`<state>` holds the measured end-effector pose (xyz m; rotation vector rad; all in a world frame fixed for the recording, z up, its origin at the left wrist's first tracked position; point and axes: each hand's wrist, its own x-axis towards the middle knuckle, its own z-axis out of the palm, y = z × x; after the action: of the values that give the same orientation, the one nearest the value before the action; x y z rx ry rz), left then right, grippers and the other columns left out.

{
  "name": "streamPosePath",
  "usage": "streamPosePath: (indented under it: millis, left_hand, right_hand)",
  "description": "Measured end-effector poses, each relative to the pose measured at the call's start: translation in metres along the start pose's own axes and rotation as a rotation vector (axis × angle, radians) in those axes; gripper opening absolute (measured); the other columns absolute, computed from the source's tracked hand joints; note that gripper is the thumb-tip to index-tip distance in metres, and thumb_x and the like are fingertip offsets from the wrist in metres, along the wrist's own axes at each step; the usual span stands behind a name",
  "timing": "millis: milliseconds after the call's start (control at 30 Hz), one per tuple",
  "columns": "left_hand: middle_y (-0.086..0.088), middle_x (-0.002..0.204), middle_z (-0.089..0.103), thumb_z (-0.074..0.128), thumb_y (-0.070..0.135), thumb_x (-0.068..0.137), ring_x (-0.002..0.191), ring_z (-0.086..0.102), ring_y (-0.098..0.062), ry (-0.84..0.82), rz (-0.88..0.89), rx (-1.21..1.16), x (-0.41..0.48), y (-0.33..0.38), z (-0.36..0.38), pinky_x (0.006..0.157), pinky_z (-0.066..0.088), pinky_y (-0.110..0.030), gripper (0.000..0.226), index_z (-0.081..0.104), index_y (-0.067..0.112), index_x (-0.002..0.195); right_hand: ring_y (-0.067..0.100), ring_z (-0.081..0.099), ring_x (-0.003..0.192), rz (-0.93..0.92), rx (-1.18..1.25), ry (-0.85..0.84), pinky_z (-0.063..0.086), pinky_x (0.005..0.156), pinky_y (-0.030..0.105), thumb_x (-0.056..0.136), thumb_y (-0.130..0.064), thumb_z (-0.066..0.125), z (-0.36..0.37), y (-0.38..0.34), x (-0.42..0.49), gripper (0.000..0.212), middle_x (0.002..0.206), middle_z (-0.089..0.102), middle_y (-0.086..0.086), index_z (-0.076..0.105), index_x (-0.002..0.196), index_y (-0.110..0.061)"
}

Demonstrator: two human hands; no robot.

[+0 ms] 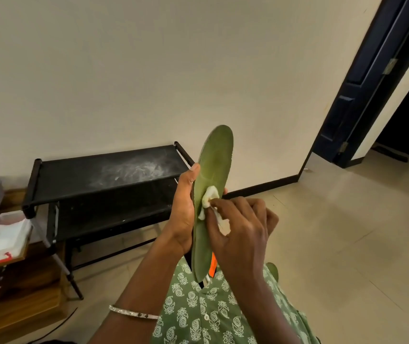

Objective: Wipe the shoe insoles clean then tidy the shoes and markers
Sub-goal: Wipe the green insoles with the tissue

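A long green shoe insole [214, 160] stands almost upright in front of me. My left hand [183, 207] grips its left edge around the middle, thumb on the upper part. My right hand [240, 227] pinches a crumpled white wipe [209, 198] and presses it against the insole's middle. Below the insole, an orange and white object [212, 265] shows in my lap, mostly hidden. The green tip of a second insole [273, 269] peeks out behind my right wrist. No markers are visible.
A black two-tier shoe rack [104, 175] with a dusty white smear on top stands against the wall. At the left, a clear plastic tub [2, 232] with white wipes sits on a wooden stand. A dark door [362, 95] stands open at right, with beige tile floor.
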<state>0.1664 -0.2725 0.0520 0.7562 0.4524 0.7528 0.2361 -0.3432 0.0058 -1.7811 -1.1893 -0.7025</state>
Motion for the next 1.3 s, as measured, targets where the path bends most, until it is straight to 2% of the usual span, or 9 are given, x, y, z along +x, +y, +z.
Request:
streamPosePath:
  millis: [200, 367, 433, 533, 667, 767, 867, 1067, 1300]
  left_hand:
    - [-0.011, 0.088, 0.069, 0.044, 0.05, 0.09, 0.074, 0.067, -0.019, -0.119, -0.006, 0.024, -0.002, -0.004, 0.002, 0.06, 0.058, -0.029, 0.058, 0.067, 0.005, 0.118]
    - [-0.015, 0.089, 0.065, 0.052, 0.057, 0.079, 0.079, 0.064, -0.022, -0.052, 0.0, 0.02, 0.0, -0.003, 0.0, 0.074, 0.056, -0.034, 0.061, 0.072, 0.005, 0.105]
    - [-0.02, 0.098, 0.064, 0.053, 0.06, 0.075, 0.083, 0.063, -0.024, 0.013, 0.013, 0.026, 0.001, -0.002, 0.0, 0.078, 0.053, -0.035, 0.07, 0.071, 0.003, 0.112]
    - [-0.023, 0.105, 0.062, 0.052, 0.061, 0.074, 0.088, 0.061, -0.025, 0.034, 0.02, 0.029, 0.003, -0.001, -0.001, 0.076, 0.053, -0.034, 0.078, 0.066, 0.002, 0.123]
    - [-0.019, 0.096, 0.065, 0.051, 0.06, 0.079, 0.084, 0.064, -0.024, -0.032, -0.002, 0.03, 0.003, -0.004, 0.0, 0.079, 0.056, -0.036, 0.065, 0.07, 0.005, 0.11]
    - [-0.013, 0.087, 0.066, 0.045, 0.055, 0.088, 0.076, 0.065, -0.021, -0.092, -0.028, 0.042, 0.002, -0.006, 0.001, 0.069, 0.058, -0.032, 0.058, 0.067, 0.006, 0.111]
    - [-0.012, 0.084, 0.066, 0.043, 0.055, 0.092, 0.075, 0.065, -0.021, -0.09, -0.034, 0.053, 0.001, -0.005, 0.0, 0.069, 0.058, -0.032, 0.057, 0.069, 0.006, 0.105]
    - [-0.021, 0.101, 0.06, 0.064, 0.066, 0.074, 0.088, 0.054, -0.035, 0.031, -0.011, -0.014, 0.004, 0.0, -0.005, 0.093, 0.042, -0.05, 0.075, 0.071, 0.003, 0.113]
    - [-0.019, 0.09, 0.06, 0.053, 0.061, 0.082, 0.078, 0.061, -0.024, -0.037, -0.004, 0.035, 0.004, -0.002, -0.003, 0.074, 0.055, -0.034, 0.064, 0.064, 0.002, 0.103]
  right_hand:
    - [0.016, 0.051, 0.093, 0.072, -0.028, 0.043, 0.026, 0.082, 0.035, 0.089, -0.034, 0.066, -0.001, 0.011, 0.032, 0.014, 0.088, 0.068, -0.012, 0.074, 0.098, -0.026]
    - [0.015, 0.05, 0.094, 0.051, 0.006, 0.0, 0.03, 0.083, 0.035, 0.09, -0.034, 0.067, -0.002, -0.001, 0.009, 0.016, 0.093, 0.068, -0.011, 0.073, 0.101, -0.023]
    - [0.015, 0.051, 0.095, 0.03, 0.017, -0.018, 0.031, 0.084, 0.034, 0.088, -0.033, 0.069, -0.001, -0.007, -0.006, 0.018, 0.095, 0.07, -0.01, 0.074, 0.1, -0.022]
    - [0.015, 0.054, 0.094, 0.006, 0.015, -0.005, 0.029, 0.086, 0.033, 0.085, -0.033, 0.072, 0.0, -0.007, -0.011, 0.016, 0.094, 0.071, -0.01, 0.075, 0.098, -0.023]
    - [0.017, 0.052, 0.093, 0.046, -0.02, 0.049, 0.027, 0.084, 0.034, 0.088, -0.037, 0.068, -0.001, 0.0, 0.007, 0.015, 0.089, 0.069, -0.012, 0.075, 0.096, -0.026]
    - [0.017, 0.052, 0.092, 0.092, -0.016, 0.087, 0.024, 0.083, 0.031, 0.089, -0.036, 0.068, 0.0, 0.002, 0.018, 0.015, 0.087, 0.067, -0.011, 0.076, 0.097, -0.025]
    - [0.017, 0.051, 0.093, 0.084, 0.001, 0.079, 0.029, 0.083, 0.033, 0.089, -0.033, 0.07, 0.002, 0.001, 0.013, 0.015, 0.089, 0.067, -0.01, 0.075, 0.099, -0.024]
    - [0.016, 0.055, 0.096, -0.021, 0.033, 0.035, 0.032, 0.085, 0.033, 0.085, -0.03, 0.074, 0.005, -0.008, -0.02, 0.017, 0.101, 0.071, -0.005, 0.077, 0.099, -0.02]
    - [0.018, 0.053, 0.093, 0.004, -0.026, 0.085, 0.028, 0.086, 0.036, 0.089, -0.035, 0.07, 0.002, -0.001, 0.012, 0.014, 0.088, 0.069, -0.01, 0.077, 0.096, -0.026]
